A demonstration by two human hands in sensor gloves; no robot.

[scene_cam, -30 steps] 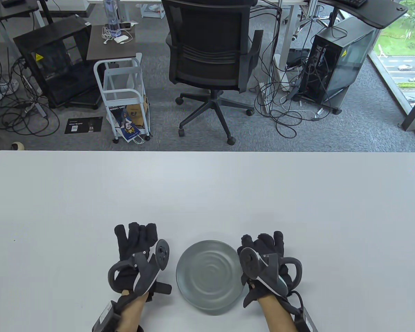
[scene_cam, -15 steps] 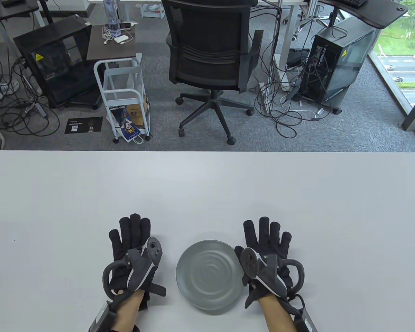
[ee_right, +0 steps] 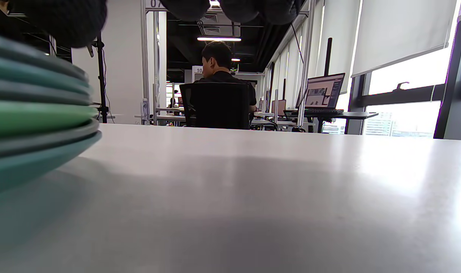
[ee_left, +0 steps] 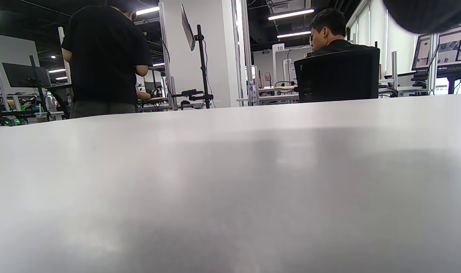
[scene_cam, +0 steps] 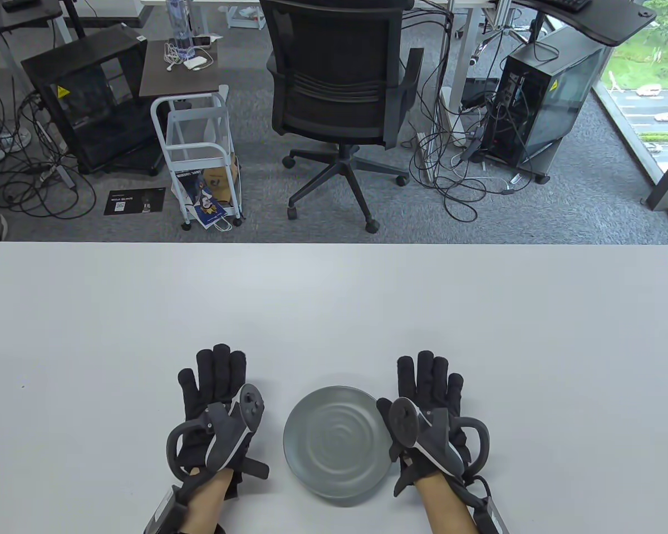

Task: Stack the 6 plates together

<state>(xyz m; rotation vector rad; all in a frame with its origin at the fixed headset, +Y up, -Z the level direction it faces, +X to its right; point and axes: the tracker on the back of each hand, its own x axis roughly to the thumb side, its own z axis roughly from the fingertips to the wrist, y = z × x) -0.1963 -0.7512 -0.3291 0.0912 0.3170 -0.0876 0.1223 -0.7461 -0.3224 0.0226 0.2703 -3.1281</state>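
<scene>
1. The stack of plates [scene_cam: 337, 445] sits on the white surface [scene_cam: 334, 311] near its 6 o'clock edge; the right wrist view shows green, teal and grey rims piled together.
2. The left hand [scene_cam: 214, 409] lies flat at the stack's 9 o'clock, fingers spread, gripping nothing.
3. The right hand [scene_cam: 428, 406] lies flat at 3 o'clock, fingers spread, just beside the rim.
4. A sign [ee_left: 279, 47] reads "10".
</scene>
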